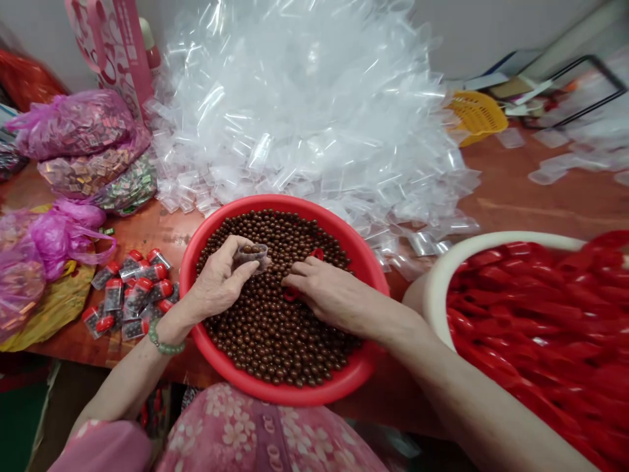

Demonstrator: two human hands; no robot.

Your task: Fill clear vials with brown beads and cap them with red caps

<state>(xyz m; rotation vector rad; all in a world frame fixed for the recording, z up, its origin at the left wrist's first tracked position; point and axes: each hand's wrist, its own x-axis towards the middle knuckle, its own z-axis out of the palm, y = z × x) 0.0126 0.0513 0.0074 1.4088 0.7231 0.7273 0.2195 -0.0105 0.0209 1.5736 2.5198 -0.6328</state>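
Taking the basin as our dial: the worktop [506,187] bears everything, crowded to the near edge. At twelve o'clock we note a great heap of clear plastic containers [304,124], likely piled there to be within either arm's reach. At three, a pale tub [435,288] brims with red parts [531,328], handy, we judge, for the right side. The red basin [289,395] sits centred against the body, probably to keep both wrists over it. Stuffed plastic bags [83,128] stand at ten, apart from the work. At nine, beside the rim, a small cluster of red-capped containers [135,295], perhaps gathered where the left arm can set them down. Of the hands, the left [221,278], towards ten, pinches a clear container [251,257] between thumb and fingers above the basin, presumably so spills drop back. The right [324,288], towards two, has its fingers curled narrowly on a red piece [291,295], mostly hidden from us. Smallest: glossy brown balls [275,354], loose below, some inside the pinched container.
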